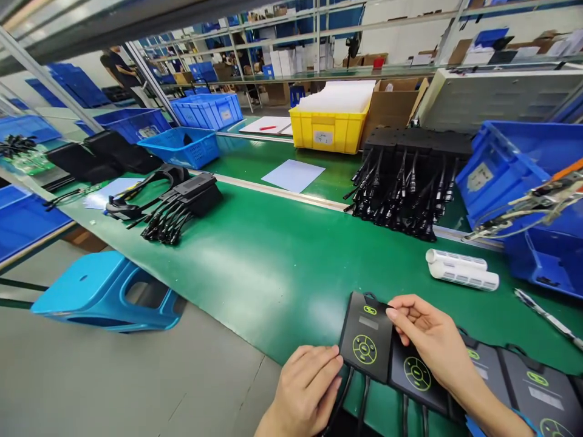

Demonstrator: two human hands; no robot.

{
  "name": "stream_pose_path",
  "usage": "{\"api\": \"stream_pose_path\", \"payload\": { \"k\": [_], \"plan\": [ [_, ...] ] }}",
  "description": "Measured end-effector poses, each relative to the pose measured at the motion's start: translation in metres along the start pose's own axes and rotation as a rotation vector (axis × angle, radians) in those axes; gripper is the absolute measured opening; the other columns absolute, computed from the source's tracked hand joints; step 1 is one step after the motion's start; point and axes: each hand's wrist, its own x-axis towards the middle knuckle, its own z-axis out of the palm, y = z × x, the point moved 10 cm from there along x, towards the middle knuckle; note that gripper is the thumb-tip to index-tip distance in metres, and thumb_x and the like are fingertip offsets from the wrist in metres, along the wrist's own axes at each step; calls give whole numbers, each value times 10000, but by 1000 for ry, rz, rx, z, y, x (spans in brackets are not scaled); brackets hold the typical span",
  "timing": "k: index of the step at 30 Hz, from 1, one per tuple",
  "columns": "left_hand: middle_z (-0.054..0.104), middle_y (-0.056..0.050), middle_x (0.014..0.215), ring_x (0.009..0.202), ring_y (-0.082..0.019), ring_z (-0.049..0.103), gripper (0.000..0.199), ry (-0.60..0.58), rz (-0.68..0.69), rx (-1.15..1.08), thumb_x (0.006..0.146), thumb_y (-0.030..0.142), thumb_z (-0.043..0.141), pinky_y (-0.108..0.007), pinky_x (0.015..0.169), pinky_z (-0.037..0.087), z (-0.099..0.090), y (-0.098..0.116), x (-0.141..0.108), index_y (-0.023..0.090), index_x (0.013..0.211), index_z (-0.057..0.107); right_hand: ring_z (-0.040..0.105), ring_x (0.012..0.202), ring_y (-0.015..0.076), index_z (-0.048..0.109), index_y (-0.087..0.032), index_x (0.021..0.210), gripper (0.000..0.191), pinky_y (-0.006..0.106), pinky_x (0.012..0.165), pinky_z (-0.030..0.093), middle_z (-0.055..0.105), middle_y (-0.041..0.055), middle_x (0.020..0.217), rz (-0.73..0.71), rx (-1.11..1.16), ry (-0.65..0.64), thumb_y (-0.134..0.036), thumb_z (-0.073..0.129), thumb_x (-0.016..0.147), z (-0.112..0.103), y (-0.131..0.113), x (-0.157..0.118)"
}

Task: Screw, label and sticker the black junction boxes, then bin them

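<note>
A black flat controller (367,337) with a small display window and a green-outlined round keypad lies at the near edge of the bench. My left hand (305,388) has its fingers closed against the controller's lower left edge, close to its black cables (355,397). At the upper right corner, the thumb and forefinger of my right hand (428,340) pinch together on the controller's edge. Whether a thin film is also between them cannot be made out. Beneath my right hand sits a second controller (416,373), partly covered, and more (537,388) continue to the right.
Bundles of black cabled units lie at left (182,203) and back right (405,176). White rolls (462,270) and a pen (546,318) rest at right. Blue bins (510,164), a yellow bin (328,130) and a paper sheet (294,175) stand farther back. A blue stool (104,291) is beside the bench.
</note>
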Motion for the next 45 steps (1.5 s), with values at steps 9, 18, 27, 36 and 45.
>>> {"api": "stream_pose_path", "payload": {
  "k": [9, 18, 27, 36, 45],
  "plan": [
    [712, -157, 1057, 973, -225, 676, 343, -14, -21, -11, 840, 10, 547, -348, 771, 553, 2, -2, -1, 72, 1171, 610, 473, 433, 86, 641, -185, 808, 304, 198, 415, 421, 531, -32, 548, -9, -53, 18, -474, 715, 746, -5, -2, -3],
    [709, -150, 1049, 955, -228, 672, 348, -34, -22, 22, 853, 25, 526, -352, 755, 549, 4, -1, 0, 88, 1185, 613, 479, 428, 85, 640, -190, 800, 289, 196, 412, 425, 542, -30, 553, 2, -87, 34, -462, 716, 738, -6, -3, -3],
    [709, -148, 1053, 953, -229, 662, 357, -41, -26, 31, 848, 11, 530, -353, 750, 548, 6, -2, -1, 84, 1189, 607, 471, 409, 87, 646, -192, 783, 287, 200, 392, 429, 526, -34, 524, -8, -119, 43, -469, 701, 729, -4, -8, -4],
    [713, -147, 1042, 957, -229, 664, 345, -50, -21, 35, 840, 0, 531, -349, 760, 541, 7, -2, 2, 76, 1165, 619, 462, 396, 85, 655, -190, 780, 300, 201, 354, 428, 538, -24, 553, -14, -138, 33, -481, 694, 720, -2, -10, -2],
    [709, -153, 1050, 973, -231, 660, 346, -47, -23, 16, 842, -3, 534, -347, 757, 538, 6, -2, 1, 72, 1168, 619, 466, 424, 72, 650, -189, 838, 277, 190, 382, 416, 565, -11, 642, -33, -203, 1, -458, 663, 777, 1, 0, -2]
  ]
}}
